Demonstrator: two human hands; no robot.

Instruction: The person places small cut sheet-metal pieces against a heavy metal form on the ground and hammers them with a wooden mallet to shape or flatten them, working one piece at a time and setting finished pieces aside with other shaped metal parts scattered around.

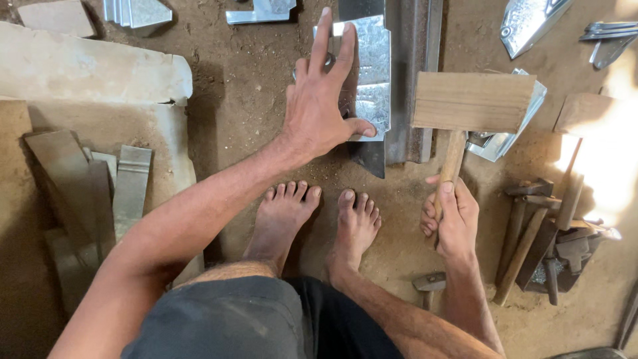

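My left hand [322, 100] presses flat on a shiny folded sheet-metal piece [369, 73], fingers spread and thumb along its near edge. The piece lies on a dark steel rail [412, 80] set on the dirt floor. My right hand [452, 216] grips the handle of a wooden mallet [472, 103], whose block head hangs just right of the rail, above another sheet-metal piece [498, 143]. My bare feet [319, 213] rest on the ground in front of the rail.
Hammers and wooden-handled tools [545, 239] are piled at the right. Bent metal strips [100, 186] lie on a stone slab [93, 73] at the left. More cut sheet pieces [531, 20] sit along the top. A small hammer head [430, 282] lies near my right leg.
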